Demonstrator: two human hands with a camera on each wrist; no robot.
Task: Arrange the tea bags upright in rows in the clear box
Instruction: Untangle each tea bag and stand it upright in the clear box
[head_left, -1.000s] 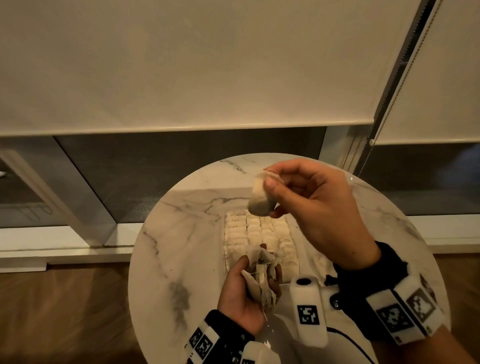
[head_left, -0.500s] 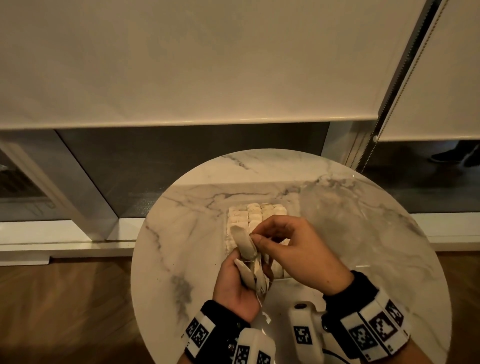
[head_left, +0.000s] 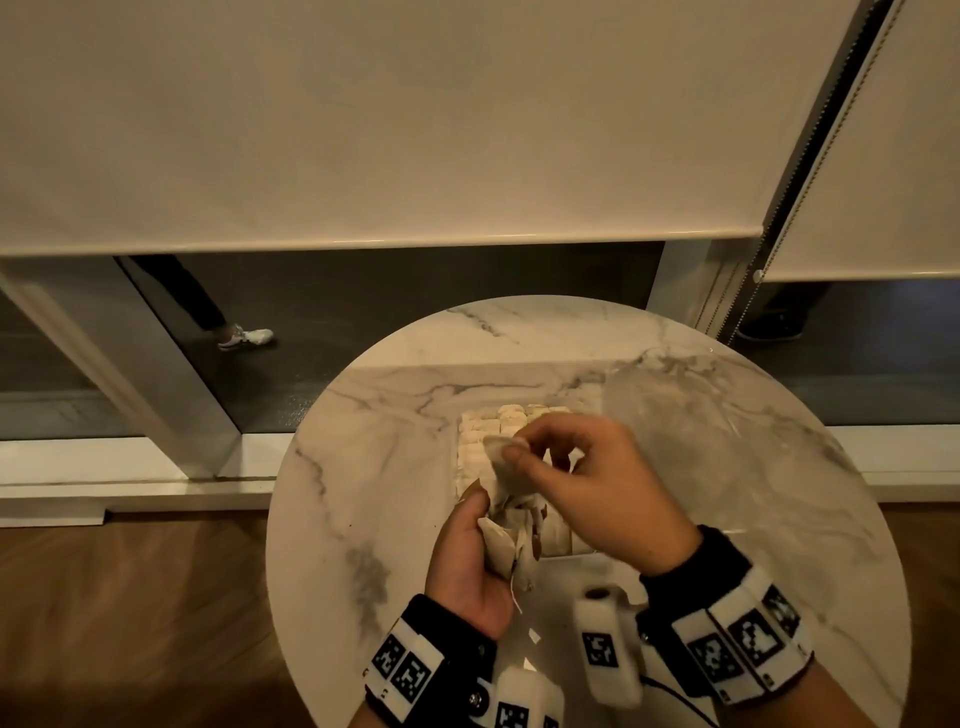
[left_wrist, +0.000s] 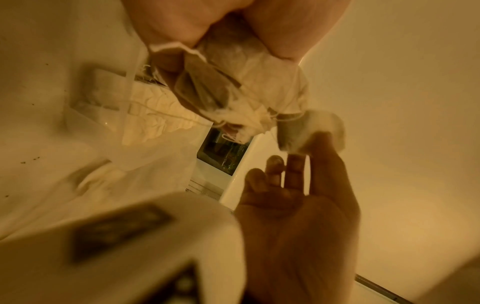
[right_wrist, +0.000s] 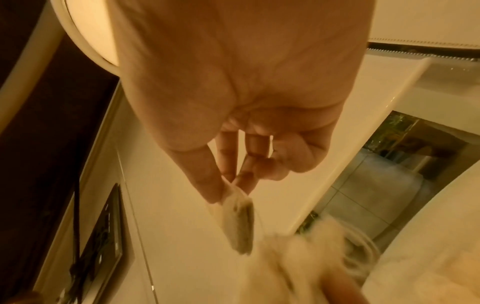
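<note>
Box (head_left: 470, 457): on worktop (head_left: 363, 467), rows of upright bags inside.
Left hand (head_left: 470, 566): fingers grasp bunch (head_left: 511, 545).
Right hand (head_left: 597, 493): fingers pinch one bag (head_left: 506, 465).

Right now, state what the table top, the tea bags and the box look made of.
Table top: marble or marble-look, polished; grey veins, sheen.
Tea bags: thin filter paper, matte; dark contents show through.
Box: clear, probably plastic; rows visible through its wall.
</note>
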